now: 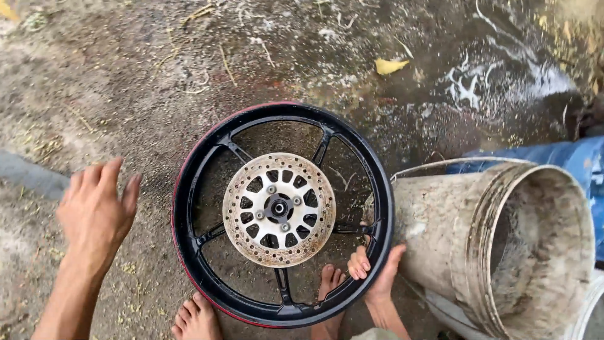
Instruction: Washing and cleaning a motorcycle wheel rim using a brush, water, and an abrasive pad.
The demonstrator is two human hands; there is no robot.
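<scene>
**Reader:** What is in the middle of the view, and where does it sit?

**Describer:** A black motorcycle wheel rim [189, 214] with a thin red stripe along its outer edge stands at the centre, seen from above, over wet, muddy ground [126, 75]. At its hub is a round, rust-speckled brake disc [279, 209] pierced with small holes.

**Reader:** What are the person's hands doing?

**Describer:** The right hand [372, 267] is clamped on the rim's lower right edge, fingers curled over the inside and the thumb outside. The left hand [95, 211] hovers to the left of the rim, fingers spread apart, touching nothing and holding nothing. Two bare feet show below, the left foot [196, 318] just outside the rim's lower edge and the other foot [329, 282] seen through the spokes.

**Reader:** Are there any containers or packages?

**Describer:** A large, dirt-caked whitish bucket [440, 226] lies on its side just to the right of the rim, its open mouth facing right. Whether it touches the rim cannot be told. Behind it is a blue barrel [566, 154], and a white rim of another container [591, 308] peeks in at the lower right corner. No labels or signs are visible on them.

**Reader:** Anything else?

**Describer:** A yellow leaf [390, 65] lies on the ground at the top, near white foam [478, 85] on a dark puddle.
</scene>
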